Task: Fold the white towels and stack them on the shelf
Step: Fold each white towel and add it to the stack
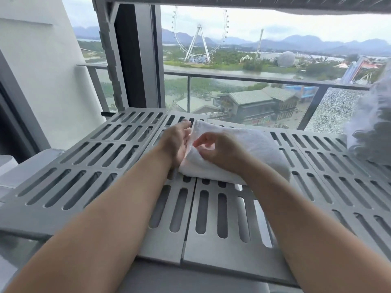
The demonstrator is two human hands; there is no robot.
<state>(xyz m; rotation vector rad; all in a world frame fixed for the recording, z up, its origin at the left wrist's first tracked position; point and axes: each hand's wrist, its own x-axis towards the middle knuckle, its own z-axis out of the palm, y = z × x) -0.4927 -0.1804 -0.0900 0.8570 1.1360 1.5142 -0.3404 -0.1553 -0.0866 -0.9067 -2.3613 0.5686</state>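
- A grey slotted shelf [211,256] fills the near and middle of the view, running from the left edge to the right.
- Beyond its far edge a glass balcony railing [254,78] crosses the scene, with a Ferris wheel [199,26] far off behind it.
- The underside of an upper shelf [254,1] spans the top of the view.
- A folded towel [254,149], white and thick, lies flat on the slotted shelf just right of its middle, its long side running left to right.
- A loose towel [372,123], white and bunched, sits at the right edge of the shelf, well apart from the folded one and partly cut off by the frame.
- Both bare forearms reach in from the near edge and meet at the left end of the folded towel.
- The left hand [176,142] stands on its edge with the palm turned right, fingers nearly straight and laid against the towel's left end; its grip is spread, closing round nothing.
- The right hand [220,153] rests on top of the towel's left part, just beside the left hand, with its fingers curled.
- The right hand is blurred, but its grip seems to be closed in a pinch of thumb and forefinger on the towel's top layer, near the left fold.
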